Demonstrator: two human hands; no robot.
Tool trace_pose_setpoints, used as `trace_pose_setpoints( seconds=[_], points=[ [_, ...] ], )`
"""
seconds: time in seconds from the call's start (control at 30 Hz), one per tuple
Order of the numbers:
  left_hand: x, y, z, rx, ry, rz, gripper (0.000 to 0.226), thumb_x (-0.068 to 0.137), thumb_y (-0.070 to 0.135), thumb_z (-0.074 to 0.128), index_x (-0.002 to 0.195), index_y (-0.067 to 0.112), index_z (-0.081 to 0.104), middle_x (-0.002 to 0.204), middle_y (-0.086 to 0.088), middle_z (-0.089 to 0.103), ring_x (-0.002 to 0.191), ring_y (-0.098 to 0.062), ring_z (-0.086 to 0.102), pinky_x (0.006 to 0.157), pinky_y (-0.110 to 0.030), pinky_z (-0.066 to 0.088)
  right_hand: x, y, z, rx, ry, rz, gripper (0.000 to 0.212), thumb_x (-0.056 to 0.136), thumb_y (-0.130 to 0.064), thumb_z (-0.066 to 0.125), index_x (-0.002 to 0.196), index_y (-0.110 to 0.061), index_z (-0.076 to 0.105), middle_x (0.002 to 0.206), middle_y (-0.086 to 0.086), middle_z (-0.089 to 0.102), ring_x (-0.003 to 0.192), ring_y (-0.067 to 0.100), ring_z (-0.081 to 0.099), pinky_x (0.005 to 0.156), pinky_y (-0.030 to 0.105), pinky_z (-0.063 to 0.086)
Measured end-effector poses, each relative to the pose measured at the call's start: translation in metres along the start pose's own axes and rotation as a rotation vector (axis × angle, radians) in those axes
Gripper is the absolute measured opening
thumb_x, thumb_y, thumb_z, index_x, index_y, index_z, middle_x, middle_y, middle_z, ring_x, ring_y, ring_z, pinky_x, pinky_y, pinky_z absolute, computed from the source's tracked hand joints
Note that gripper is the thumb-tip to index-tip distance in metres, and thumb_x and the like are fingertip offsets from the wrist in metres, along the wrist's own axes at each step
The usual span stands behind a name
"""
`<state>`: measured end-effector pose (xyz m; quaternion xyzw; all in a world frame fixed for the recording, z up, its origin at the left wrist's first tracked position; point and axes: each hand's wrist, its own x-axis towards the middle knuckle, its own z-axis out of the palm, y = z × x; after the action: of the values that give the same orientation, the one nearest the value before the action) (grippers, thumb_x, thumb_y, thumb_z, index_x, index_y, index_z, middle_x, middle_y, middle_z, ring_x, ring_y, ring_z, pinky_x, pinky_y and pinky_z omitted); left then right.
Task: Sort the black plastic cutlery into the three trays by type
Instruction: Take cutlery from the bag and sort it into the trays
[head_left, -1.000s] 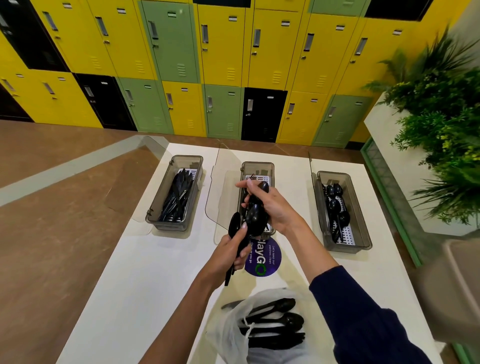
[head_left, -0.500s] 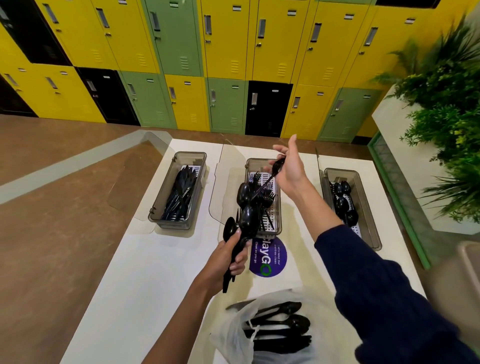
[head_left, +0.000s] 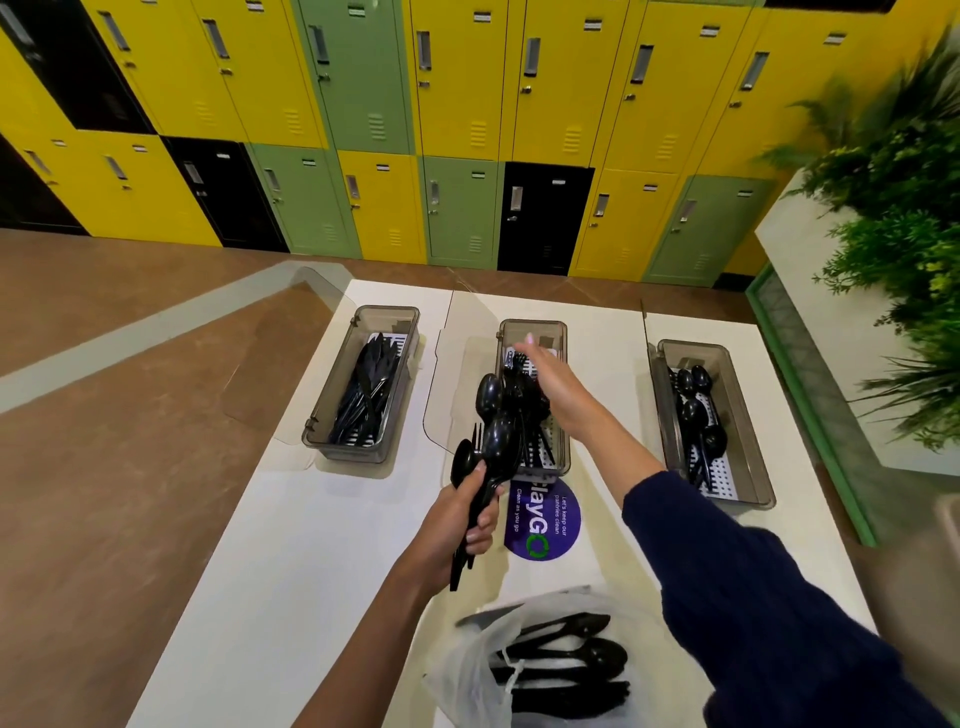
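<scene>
A bundle of black cutlery (head_left: 496, 441), spoons with a fork's tines showing at its side, is held just in front of the near end of the middle tray (head_left: 532, 327). It is clasped by the left hand (head_left: 467, 525), whose grip is curled round the handles so that the spoon bowls stand up above the fist. The right hand (head_left: 550, 379) is stretched out over the middle tray. Its grip is spread, with the fingers (head_left: 527, 340) straight and pointed toward the tray's far end, though they are blurred. Black forks (head_left: 543, 436) are seen lying inside the middle tray. To the left of the middle tray, a second tray (head_left: 387, 313) is filled with black knives (head_left: 366, 389). To its right, a third tray (head_left: 691, 347) is loaded with black spoons (head_left: 696, 410). Just in front of the middle tray, a round purple sticker (head_left: 545, 519) is stuck to the white tabletop (head_left: 311, 545). Nearer still, more black cutlery (head_left: 566, 660) is held in a thin plastic bag (head_left: 467, 670). A dark blue sleeve (head_left: 753, 597) is worn on the right arm. Beyond the middle tray, a wall of yellow, green and black lockers (head_left: 467, 104) is seen, and far to its right a green plant (head_left: 893, 234) is placed.
</scene>
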<state>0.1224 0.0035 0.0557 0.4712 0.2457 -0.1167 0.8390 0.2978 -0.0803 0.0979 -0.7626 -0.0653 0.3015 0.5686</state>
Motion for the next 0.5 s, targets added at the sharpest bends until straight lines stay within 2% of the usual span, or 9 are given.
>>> trace_pose_setpoints(
  seconds=[0.07,0.17,0.23,0.3,0.4,0.5],
  points=[
    [0.000,0.000,0.002,0.023,0.023,0.010,0.038,0.100,0.038,0.040,0.080,0.008,0.052,0.048,0.002,0.034,0.034,-0.006,0.023,0.035,-0.017,0.019,-0.010,0.000,0.005,-0.065,0.038,-0.074,0.055,0.099,-0.052,0.028,0.139,-0.020,0.047,0.154,-0.001,0.031,0.142,0.017,0.026,0.110,0.038,0.022],
    [-0.001,0.000,0.008,0.064,0.044,0.027,0.037,0.100,0.038,0.040,0.082,0.008,0.052,0.049,0.002,0.035,0.035,-0.006,0.023,0.035,-0.017,0.019,-0.035,0.006,0.012,-0.101,0.022,-0.150,0.049,0.096,-0.052,0.041,0.120,-0.016,0.062,0.123,-0.006,0.057,0.114,0.007,0.047,0.098,0.029,0.033],
    [-0.002,0.000,0.012,0.102,0.031,0.039,0.038,0.100,0.039,0.040,0.083,0.008,0.053,0.050,0.002,0.036,0.035,-0.006,0.023,0.036,-0.017,0.018,-0.046,0.015,0.013,-0.113,-0.008,-0.150,0.029,0.092,-0.045,0.055,0.097,-0.019,0.064,0.097,-0.007,0.062,0.093,0.008,0.056,0.083,0.023,0.042],
    [-0.005,-0.001,0.018,0.148,0.012,0.047,0.038,0.100,0.040,0.039,0.084,0.008,0.053,0.050,0.002,0.036,0.036,-0.007,0.024,0.037,-0.018,0.018,-0.055,0.016,0.009,-0.058,0.026,-0.184,0.019,0.092,-0.032,0.060,0.080,-0.017,0.056,0.075,-0.006,0.059,0.072,0.008,0.056,0.067,0.019,0.043],
    [-0.010,-0.003,0.026,0.205,0.001,0.067,0.037,0.100,0.040,0.039,0.087,0.009,0.051,0.051,0.004,0.037,0.037,-0.007,0.025,0.038,-0.018,0.020,-0.062,0.004,-0.003,0.179,0.107,-0.210,0.011,0.097,-0.022,0.053,0.089,-0.014,0.052,0.086,0.004,0.072,0.081,0.015,0.068,0.072,0.024,0.053],
    [-0.017,-0.006,0.034,0.295,0.009,0.096,0.033,0.100,0.041,0.040,0.084,0.012,0.046,0.052,0.006,0.039,0.040,-0.006,0.027,0.041,-0.018,0.021,-0.076,-0.014,-0.019,0.260,0.250,-0.326,0.010,0.100,-0.021,0.047,0.089,-0.020,0.047,0.088,0.006,0.072,0.078,0.015,0.068,0.072,0.025,0.053]
  ],
)
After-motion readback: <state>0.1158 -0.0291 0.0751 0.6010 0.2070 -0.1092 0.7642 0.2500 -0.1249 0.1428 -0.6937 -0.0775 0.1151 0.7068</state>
